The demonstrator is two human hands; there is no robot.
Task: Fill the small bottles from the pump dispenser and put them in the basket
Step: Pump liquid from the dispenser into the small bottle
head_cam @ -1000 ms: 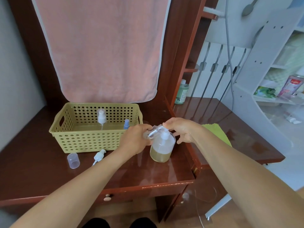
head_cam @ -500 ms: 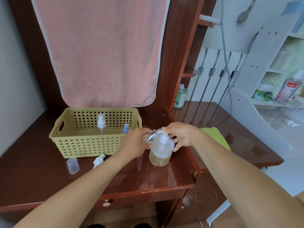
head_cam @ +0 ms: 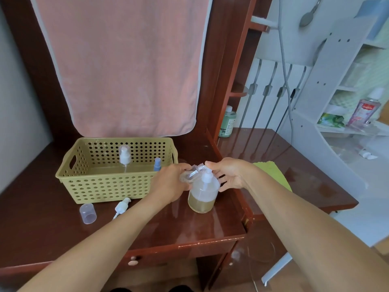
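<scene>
A dark red wooden desk (head_cam: pixel 147 232) fills my view, with a pink towel (head_cam: pixel 126 66) hanging over its back panel. Toward the back left corner stands a yellow-green perforated basket (head_cam: pixel 109 186). I can see a small pump-topped bottle (head_cam: pixel 125 158) and a blue-capped spray bottle (head_cam: pixel 157 164) upright inside it.

Near the desk's right edge stands the pump dispenser (head_cam: pixel 202 194), with yellowish liquid filling roughly its lower third. The left hand (head_cam: pixel 170 182) is curled around a small clear bottle (head_cam: pixel 193 172), which is tilted so that its open threaded neck sits right at the dispenser's nozzle. The right hand (head_cam: pixel 229 175) has its forefinger laid on the pump head, and its other fingers are loosely spread beside the dispenser's shoulder.

In front of the basket, near the left front of the desk, lie a clear cap (head_cam: pixel 88 213) and a loose white pump top (head_cam: pixel 122 206). A green cloth (head_cam: pixel 271 173) rests on the adjoining table, beyond the right wrist.
</scene>
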